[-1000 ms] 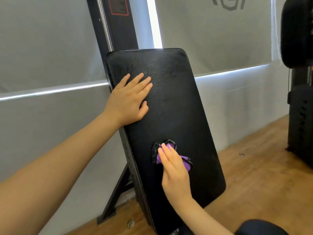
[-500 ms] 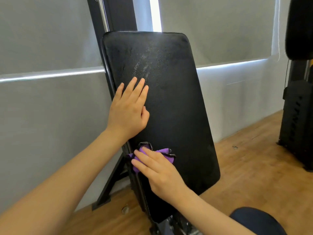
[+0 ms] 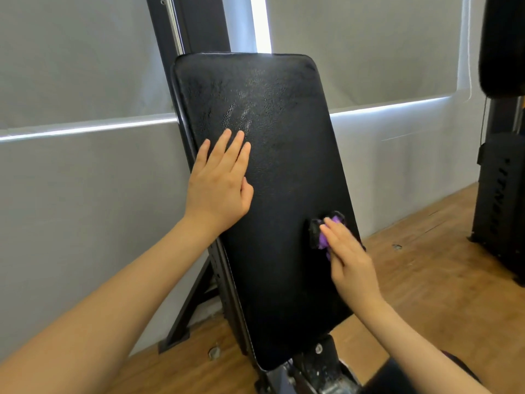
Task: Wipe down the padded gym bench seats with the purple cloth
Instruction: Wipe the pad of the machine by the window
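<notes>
This is a gym or fitness room. A black padded bench back [image 3: 264, 180] with grained vinyl upholstery stands steeply tilted on a black steel frame [image 3: 187, 317] bolted to a wooden plank floor [image 3: 426, 280]. At the right edge stands another black machine [image 3: 500, 200] with a second black pad [image 3: 502, 44] above it. Grey roller blinds [image 3: 71, 61] cover the windows behind, daylight showing at their edges.

Grey roller blinds [image 3: 79, 61] across the windows — bright daylight strips at their edges and lower hems. Pale wall panel [image 3: 397, 155] beneath. Black upright post [image 3: 196, 27] with angled floor brace [image 3: 187, 305]. Wooden plank floor [image 3: 426, 268], warm brown. Black gym machine [image 3: 500, 194] at right — dark pad above it.
</notes>
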Motion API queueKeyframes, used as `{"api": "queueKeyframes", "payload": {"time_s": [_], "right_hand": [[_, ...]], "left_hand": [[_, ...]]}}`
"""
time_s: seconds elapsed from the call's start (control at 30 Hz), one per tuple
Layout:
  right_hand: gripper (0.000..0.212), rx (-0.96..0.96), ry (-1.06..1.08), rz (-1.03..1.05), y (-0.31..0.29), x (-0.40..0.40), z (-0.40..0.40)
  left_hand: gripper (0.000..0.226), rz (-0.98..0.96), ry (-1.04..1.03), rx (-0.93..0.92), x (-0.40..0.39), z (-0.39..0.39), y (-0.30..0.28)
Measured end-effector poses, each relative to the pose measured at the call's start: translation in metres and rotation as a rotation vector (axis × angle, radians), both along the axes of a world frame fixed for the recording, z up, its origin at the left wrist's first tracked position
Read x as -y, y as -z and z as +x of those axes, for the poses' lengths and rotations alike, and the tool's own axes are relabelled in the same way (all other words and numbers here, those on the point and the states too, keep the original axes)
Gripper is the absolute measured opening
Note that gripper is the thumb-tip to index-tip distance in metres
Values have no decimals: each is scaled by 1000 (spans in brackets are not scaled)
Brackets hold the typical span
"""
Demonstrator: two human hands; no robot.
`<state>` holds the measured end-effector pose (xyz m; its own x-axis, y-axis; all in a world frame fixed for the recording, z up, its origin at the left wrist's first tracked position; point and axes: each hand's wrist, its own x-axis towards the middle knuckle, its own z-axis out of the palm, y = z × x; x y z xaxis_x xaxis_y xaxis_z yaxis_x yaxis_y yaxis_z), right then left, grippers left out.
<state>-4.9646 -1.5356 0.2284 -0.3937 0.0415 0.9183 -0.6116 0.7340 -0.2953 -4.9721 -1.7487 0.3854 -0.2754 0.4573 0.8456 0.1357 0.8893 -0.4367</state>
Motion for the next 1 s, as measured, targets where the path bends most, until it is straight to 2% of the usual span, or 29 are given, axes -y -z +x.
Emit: {"api": "queueKeyframes", "payload": {"time_s": [0.1,0.17,0.37,0.53,0.63,0.77,0.9,1.0], "right_hand": [[44,-133,-237,322,-20,54,23],[44,-160,-300,519,-22,80,25],[38,-159,-292,558,21,66,23],[54,-159,-244,651,26,63,28],[52,-177,-278,693,27,53,23],[44,-144,-204,603,34,1,-1],[65,57,36,250,41,-47,-14],[63,107,66,112,32,-51,-13]], "left_hand": [[56,-11,-5,3,1,0,0],[56,-16,-6,18,1,0,0],[56,-15,-9,42,1,1,0],[56,-1,-13,64,-1,3,0],[57,24,-17,66,-3,6,9],[60,27,3,71,-6,13,45],[58,73,-1,68,-9,16,56],[58,79,-1,67,-9,16,56]]}}
